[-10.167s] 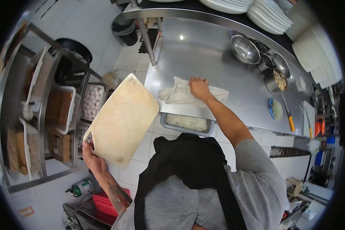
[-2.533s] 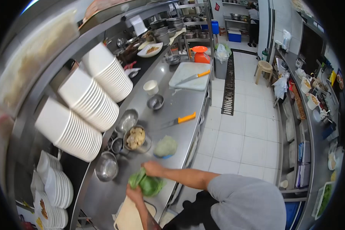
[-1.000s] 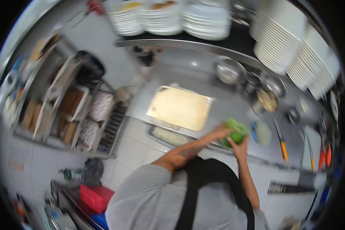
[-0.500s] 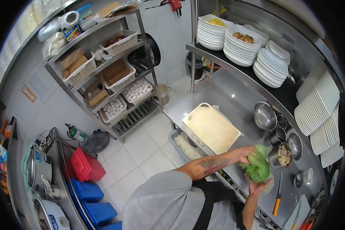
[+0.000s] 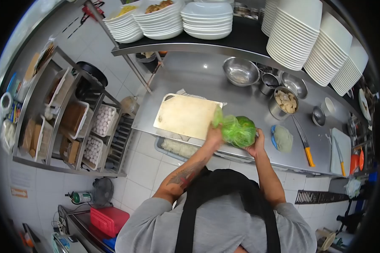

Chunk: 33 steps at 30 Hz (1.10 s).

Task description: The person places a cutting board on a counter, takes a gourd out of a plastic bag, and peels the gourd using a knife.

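Between my two hands, above the front edge of the steel table, is a green vegetable in a thin green plastic bag (image 5: 238,131). My left hand (image 5: 214,135) is closed on the gathered end of the bag, slightly blurred. My right hand (image 5: 256,144) holds the round, full end, its fingers wrapped round the side. Left of the bag, a cream cutting board (image 5: 185,116) lies on a white cloth (image 5: 182,92). To the right sits a pale round item on blue material (image 5: 283,138), with an orange-handled knife (image 5: 304,143) beyond it.
Metal bowls (image 5: 241,71) and a pot of pale chunks (image 5: 284,102) stand at the table's back. Stacked white dishes (image 5: 293,36) fill the shelf above. A white board (image 5: 341,147) with another knife lies at right. A grey tub (image 5: 177,148) sits below the front edge. Egg trays (image 5: 103,121) stand on the left rack.
The view has turned, so the table now lies straight across. The bag is now stretched sideways between my hands, with its gathered end near the cutting board's right edge.
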Tool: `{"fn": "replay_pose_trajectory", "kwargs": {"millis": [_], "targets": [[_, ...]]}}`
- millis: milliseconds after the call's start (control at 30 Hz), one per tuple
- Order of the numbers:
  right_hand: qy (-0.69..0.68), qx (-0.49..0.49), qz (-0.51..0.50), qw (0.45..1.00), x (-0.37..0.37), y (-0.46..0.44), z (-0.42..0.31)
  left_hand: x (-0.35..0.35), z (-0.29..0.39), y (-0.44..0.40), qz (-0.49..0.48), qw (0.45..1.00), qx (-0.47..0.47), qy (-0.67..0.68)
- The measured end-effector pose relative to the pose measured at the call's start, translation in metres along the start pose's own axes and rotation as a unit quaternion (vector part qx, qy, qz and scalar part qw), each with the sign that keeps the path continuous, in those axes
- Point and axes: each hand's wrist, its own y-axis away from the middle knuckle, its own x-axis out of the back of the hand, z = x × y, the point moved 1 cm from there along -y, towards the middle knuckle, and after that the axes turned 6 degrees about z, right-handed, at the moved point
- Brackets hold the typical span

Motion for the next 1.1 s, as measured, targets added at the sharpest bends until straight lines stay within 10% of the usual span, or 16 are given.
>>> {"fn": "replay_pose_trajectory", "kwargs": {"millis": [233, 300, 567, 667, 767, 867, 933, 1100], "targets": [[-0.15, -0.005, -0.099, 0.984, 0.001, -0.018, -0.004, -0.008, 0.05, -0.006, -0.167, 0.982, 0.032, 0.088], [-0.098, 0.032, -0.068, 0.992, -0.009, -0.033, -0.014, 0.009, 0.04, -0.018, -0.221, 0.953, 0.199, 0.053], [-0.121, -0.045, -0.146, 0.981, -0.03, -0.021, 0.03, 0.024, 0.065, -0.022, -0.252, 0.954, 0.141, 0.079], [-0.171, 0.06, -0.159, 0.971, -0.024, -0.006, 0.036, 0.012, 0.132, 0.028, -0.244, 0.785, -0.283, -0.494], [-0.283, 0.086, -0.092, 0.951, -0.015, 0.002, 0.025, 0.044, 0.135, 0.019, -0.269, 0.67, -0.228, -0.653], [-0.235, 0.115, -0.087, 0.961, 0.002, 0.009, -0.004, 0.103, 0.117, -0.019, -0.184, 0.723, -0.249, -0.618], [-0.189, 0.128, -0.072, 0.971, 0.011, 0.009, -0.026, 0.135, 0.138, -0.006, -0.06, 0.914, -0.159, -0.368], [0.124, 0.095, 0.069, 0.985, 0.034, -0.05, -0.047, 0.211, 0.14, -0.005, 0.041, 0.973, -0.178, -0.141]]}}
